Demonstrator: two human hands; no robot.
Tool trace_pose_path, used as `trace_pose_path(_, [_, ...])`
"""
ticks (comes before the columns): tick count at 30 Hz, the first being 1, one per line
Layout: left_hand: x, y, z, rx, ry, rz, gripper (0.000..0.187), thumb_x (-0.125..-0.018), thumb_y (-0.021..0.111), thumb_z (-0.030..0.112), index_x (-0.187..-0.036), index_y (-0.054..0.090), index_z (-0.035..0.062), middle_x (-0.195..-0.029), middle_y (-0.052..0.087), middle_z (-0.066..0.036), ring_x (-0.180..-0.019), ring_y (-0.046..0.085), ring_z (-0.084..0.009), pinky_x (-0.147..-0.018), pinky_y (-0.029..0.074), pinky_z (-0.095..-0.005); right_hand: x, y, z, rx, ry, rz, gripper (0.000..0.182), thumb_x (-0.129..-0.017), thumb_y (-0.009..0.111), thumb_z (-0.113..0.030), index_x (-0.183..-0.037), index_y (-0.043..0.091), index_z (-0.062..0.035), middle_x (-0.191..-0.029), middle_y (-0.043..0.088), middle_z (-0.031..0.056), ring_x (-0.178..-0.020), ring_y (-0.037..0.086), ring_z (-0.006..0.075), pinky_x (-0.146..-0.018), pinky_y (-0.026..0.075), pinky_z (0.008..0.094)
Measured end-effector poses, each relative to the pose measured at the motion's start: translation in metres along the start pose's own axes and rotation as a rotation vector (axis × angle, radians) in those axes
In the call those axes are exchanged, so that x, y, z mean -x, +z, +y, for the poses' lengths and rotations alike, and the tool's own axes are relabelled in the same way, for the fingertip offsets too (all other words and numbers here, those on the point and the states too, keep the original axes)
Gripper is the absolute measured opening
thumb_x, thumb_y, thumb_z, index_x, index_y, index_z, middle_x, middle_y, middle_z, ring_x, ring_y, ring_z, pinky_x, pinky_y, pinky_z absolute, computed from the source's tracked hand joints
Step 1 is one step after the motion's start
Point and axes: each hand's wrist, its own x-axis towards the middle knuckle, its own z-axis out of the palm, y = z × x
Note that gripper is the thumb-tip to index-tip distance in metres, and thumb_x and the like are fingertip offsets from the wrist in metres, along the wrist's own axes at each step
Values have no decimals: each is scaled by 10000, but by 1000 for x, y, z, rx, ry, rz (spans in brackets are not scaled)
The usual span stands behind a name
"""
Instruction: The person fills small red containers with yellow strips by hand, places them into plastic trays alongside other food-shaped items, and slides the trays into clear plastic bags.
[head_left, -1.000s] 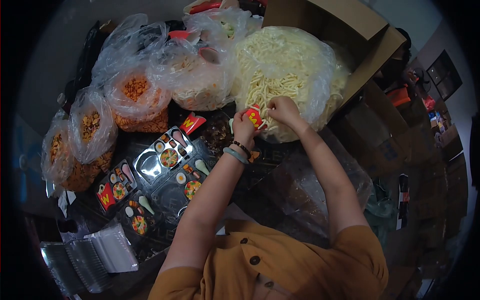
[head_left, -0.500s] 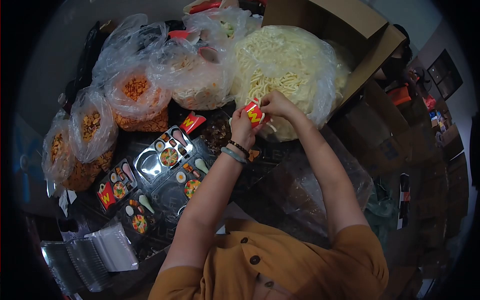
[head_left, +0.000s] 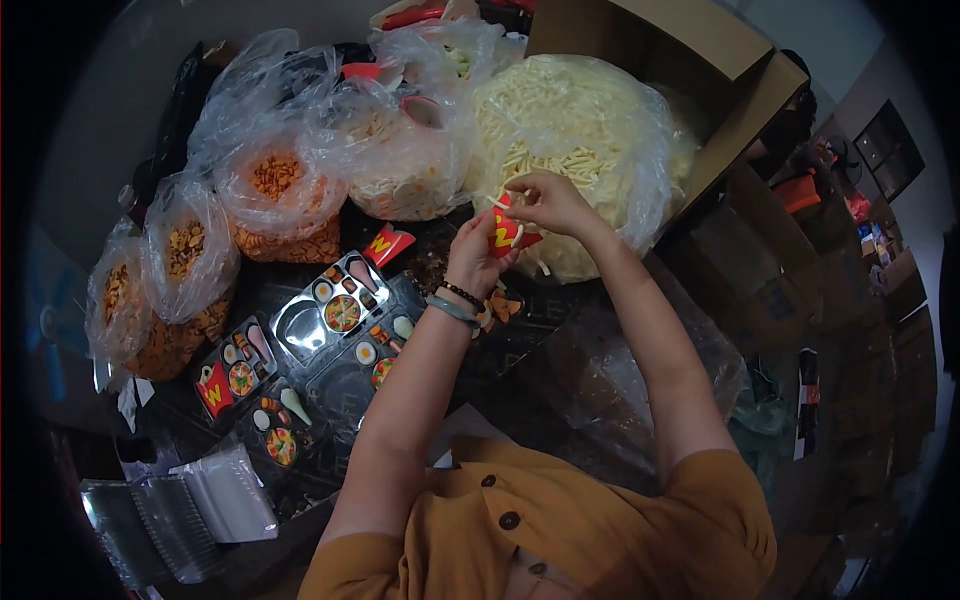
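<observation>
My left hand [head_left: 472, 250] is closed around a small red toy fries box [head_left: 503, 232] with a yellow letter on it. At the box's upper end, my right hand [head_left: 552, 205] pinches a pale toy french fry [head_left: 495, 202]. Another pale strip hangs across the front of the box. Just behind both hands lies a large clear bag [head_left: 645, 120] full of similar cream-coloured fries [head_left: 560, 165]. A second red fries box [head_left: 388, 243] lies beyond my left forearm, beside a clear tray [head_left: 300, 325] with miniature toy foods.
Open plastic bags of small orange pieces [head_left: 275, 178] and pale pieces [head_left: 405, 190] line the table's back. More filled trays [head_left: 240, 375] lie at left, near empty clear packaging [head_left: 225, 495]. A cardboard box [head_left: 690, 40] stands behind the fries bag. A person [head_left: 785, 120] is at far right.
My right hand has shifted slightly left and up over the box's upper end, where a pale fry now shows at the fingertips. The left hand and the box have moved a little left.
</observation>
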Motion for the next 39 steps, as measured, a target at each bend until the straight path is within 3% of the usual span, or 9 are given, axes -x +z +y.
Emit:
trace_pose_path(4, [-11, -11, -1, 129, -39, -111, 270, -913, 519, 252, -1131, 438, 114, -1078, 529, -106, -886, 577, -264, -651, 531, -385, -3, 8, -1, 105, 5, 128, 216, -722, 693, -141, -902, 676, -23, -820, 652, 87, -651, 596, 135, -619, 484, 259])
trace_pose_path(10, [-5, -10, -3, 80, 2, -54, 307, -921, 502, 257, -1176, 444, 96, -1112, 527, -113, -929, 576, -263, -664, 536, -358, -3, -1, -12, -32, 218, -341, 191, -751, 658, -125, -889, 663, 7, -747, 659, 65, -680, 601, 99, -636, 485, 250])
trace_pose_path(15, [8, -17, 14, 156, 25, -76, 313, -933, 477, 243, -1204, 465, 88, -1082, 566, -104, -908, 594, -246, -688, 540, -360, 23, 2, -11, -310, 240, 180, 299, -765, 705, -206, -971, 645, 1, -770, 653, 34, -677, 594, 95, -654, 480, 247])
trace_pose_path(20, [12, -26, 7, 143, 182, -89, 266, -891, 562, 253, -1087, 473, 97, -1018, 567, -79, -860, 605, -237, -646, 547, -382, 53, 23, -52, 291, 71, 94, 889, -632, 799, -322, -1349, 346, -56, -1378, 325, 189, -1223, 410, 285, -907, 443, 343])
trace_pose_path(24, [49, -16, 14, -1, 227, 22, 271, -879, 582, 263, -1064, 486, 90, -986, 565, -71, -831, 606, -226, -623, 557, -375, 46, 38, -35, 235, -68, 183, 826, -652, 789, -290, -1335, 382, -67, -1308, 428, 183, -1119, 506, 255, -878, 457, 335])
trace_pose_path(26, [61, -19, 19, -94, 270, 91, 275, -870, 594, 263, -1056, 489, 89, -962, 559, -69, -822, 602, -224, -594, 567, -364, 41, 28, -39, -136, 300, -122, 754, -686, 764, -240, -1319, 400, -51, -1192, 533, 161, -1005, 567, 210, -829, 477, 323])
trace_pose_path(27, [66, -23, 20, -91, 275, 101, 275, -870, 594, 263, -1056, 489, 89, -962, 559, -69, -822, 602, -224, -594, 567, -364, 38, 38, -37, -208, 252, 3, 550, -716, 737, -190, -1193, 520, -21, -973, 634, 110, -829, 606, 149, -735, 498, 311])
trace_pose_path(33, [84, -43, 21, -59, 151, 123, 261, -871, 591, 251, -1049, 488, 90, -974, 548, -76, -843, 598, -250, -573, 572, -360, 40, 58, -68, 163, 1, 89, 203, -742, 675, -150, -848, 629, 17, -744, 653, 129, -701, 651, 217, -660, 502, 305])
trace_pose_path(39, [93, -85, 27, 93, 23, 6, 310, -877, 578, 249, -1137, 482, 111, -1091, 553, -105, -910, 605, -276, -629, 575, -370, 24, 55, -89, 83, -92, -147, 328, -748, 670, -143, -1054, 617, -36, -889, 654, 151, -833, 642, 236, -733, 493, 336])
